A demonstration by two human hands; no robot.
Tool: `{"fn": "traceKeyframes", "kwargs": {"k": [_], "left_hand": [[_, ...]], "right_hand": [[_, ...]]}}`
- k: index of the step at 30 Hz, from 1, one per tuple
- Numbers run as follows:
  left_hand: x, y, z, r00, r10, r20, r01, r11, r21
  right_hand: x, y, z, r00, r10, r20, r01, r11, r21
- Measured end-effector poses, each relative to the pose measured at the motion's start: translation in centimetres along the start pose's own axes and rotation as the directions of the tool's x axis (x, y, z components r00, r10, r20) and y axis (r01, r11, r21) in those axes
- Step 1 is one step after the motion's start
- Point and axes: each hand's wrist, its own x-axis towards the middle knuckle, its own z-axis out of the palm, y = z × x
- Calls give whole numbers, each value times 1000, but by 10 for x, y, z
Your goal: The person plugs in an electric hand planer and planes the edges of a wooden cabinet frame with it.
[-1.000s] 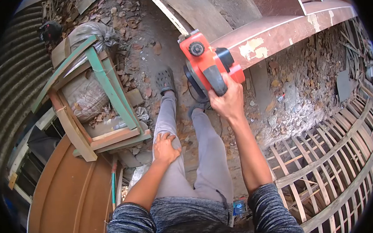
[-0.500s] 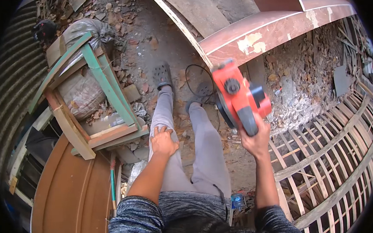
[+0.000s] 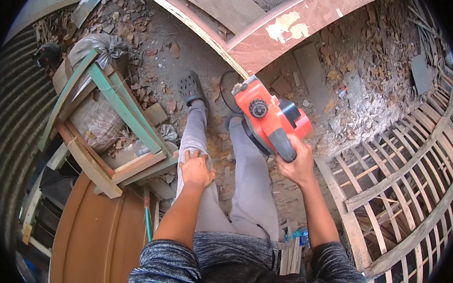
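A red electric planer [image 3: 266, 115] with a black knob is held up by its dark rear handle, and my right hand [image 3: 297, 160] is wrapped round that handle. The tool's front end is by the lower corner of a reddish-brown wooden frame [image 3: 302, 28] with patches of peeled paint; whether they touch I cannot tell. My left hand [image 3: 196, 169] lies on my left leg near the knee, its fingers apart and holding nothing. Below the planer, part of my right shoe is hidden.
Green and brown wooden framing [image 3: 123, 106] leans by a filled sack [image 3: 98, 118] at the left. A brown panel [image 3: 98, 242] stands at the lower left. Slatted wooden lattice [image 3: 401, 198] fills the lower right. Leaves and debris cover the ground [image 3: 221, 142]; a cable loops near my feet.
My right hand has shifted left with the planer, now beside the frame's corner. The view has turned, so the wooden frame sits further left and higher. My left hand stays on the leg.
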Motion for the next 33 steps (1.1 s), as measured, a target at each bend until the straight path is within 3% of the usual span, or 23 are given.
{"fn": "traceKeyframes", "kwargs": {"k": [7,12,19,33], "left_hand": [[1,-2,1,1000,2,-22,-2,1000,3],[1,-3,-4,1000,-1,-14,1,1000,16],[3,-7,-8,1000,2,0,-2,1000,-9],[6,-15,-14,999,2,55,1,998,-65]], "right_hand": [[24,5,3,999,-52,-4,53,996,66],[42,4,5,998,-63,29,63,998,9],[78,-15,24,993,-118,6,117,989,91],[133,-68,37,996,-89,-9,89,994,66]]}}
